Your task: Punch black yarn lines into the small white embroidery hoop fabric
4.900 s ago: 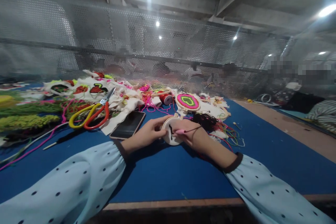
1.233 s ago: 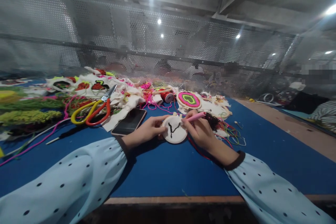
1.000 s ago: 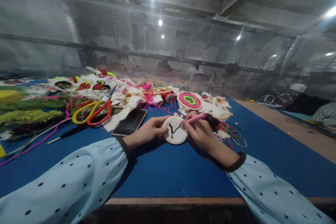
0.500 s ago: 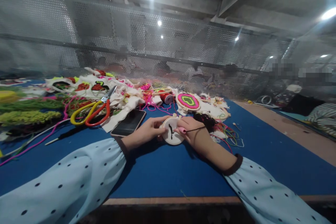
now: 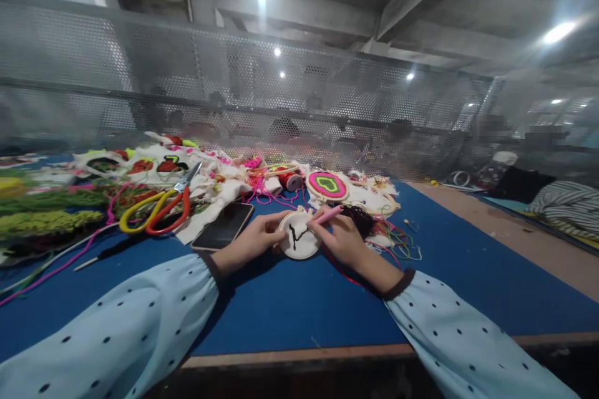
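A small round embroidery hoop (image 5: 304,248) with white cloth is tilted toward me above the blue table. My left hand (image 5: 259,235) is closed on its left rim, thumb on the front and fingers behind. In my right hand (image 5: 340,238) is a pink punch needle (image 5: 329,214), held like a pen. Its lower end meets the cloth near the hoop's upper right, where my fingers hide the tip. A dark yarn line (image 5: 296,235) runs down the cloth, and a dark strand slants from it toward the punch needle.
A black phone (image 5: 223,225) lies by my left wrist, with yellow-orange scissors (image 5: 156,212) beyond it. Behind the hoop are a pink-green embroidered hoop (image 5: 328,186), a red spool (image 5: 292,182) and dark yarn (image 5: 359,219). Loose threads (image 5: 397,240) spread to the right.
My right hand has turned and shifted, so the punch needle now points up and right rather than toward me. A dark strand now stretches across the cloth. My left hand still grips the hoop.
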